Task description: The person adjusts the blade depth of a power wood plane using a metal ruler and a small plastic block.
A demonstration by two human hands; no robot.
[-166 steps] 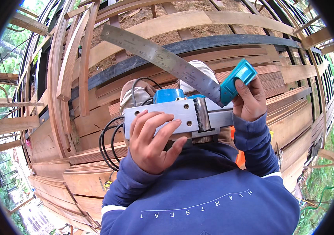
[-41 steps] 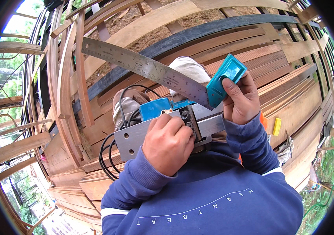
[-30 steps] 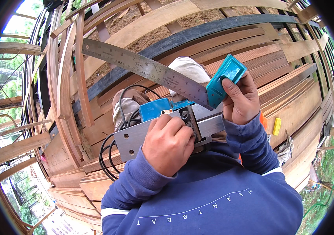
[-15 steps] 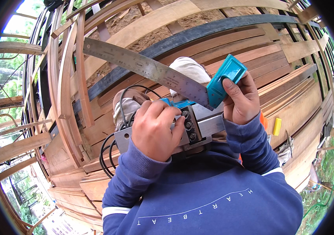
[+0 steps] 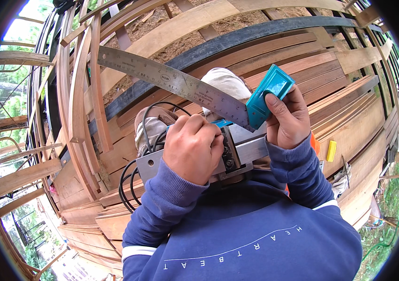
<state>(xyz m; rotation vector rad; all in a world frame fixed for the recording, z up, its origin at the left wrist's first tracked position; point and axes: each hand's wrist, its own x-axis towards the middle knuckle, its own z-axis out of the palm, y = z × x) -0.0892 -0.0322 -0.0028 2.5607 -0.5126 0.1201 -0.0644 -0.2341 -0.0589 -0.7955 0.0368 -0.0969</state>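
Note:
An electric planer (image 5: 251, 151) lies upturned across my lap, its metal sole facing up and a dark cutter drum with bolts (image 5: 229, 163) showing in the gap. My left hand (image 5: 193, 151) is closed over the planer beside that drum, fingers curled and thumb pressed against them; its fingertips are partly hidden. In my right hand (image 5: 287, 117) is a try square (image 5: 176, 82), gripped between thumb and fingers by its teal stock (image 5: 270, 93). The steel blade slants up to the left, above the planer, with its stock end near the sole's right part.
Stacked wooden boards (image 5: 298, 58) lie beyond and beside me. Upright timber strips (image 5: 76, 89) stand at left. A dark beam (image 5: 199, 49) crosses behind the boards. Black cable (image 5: 125, 182) loops at the planer's left end. A small yellow block (image 5: 331, 151) sits on boards at right.
My left hand has shifted slightly right and down over the cutter drum, covering more of its bolts. The try square's blade has tilted very slightly; my right hand stays nearly still.

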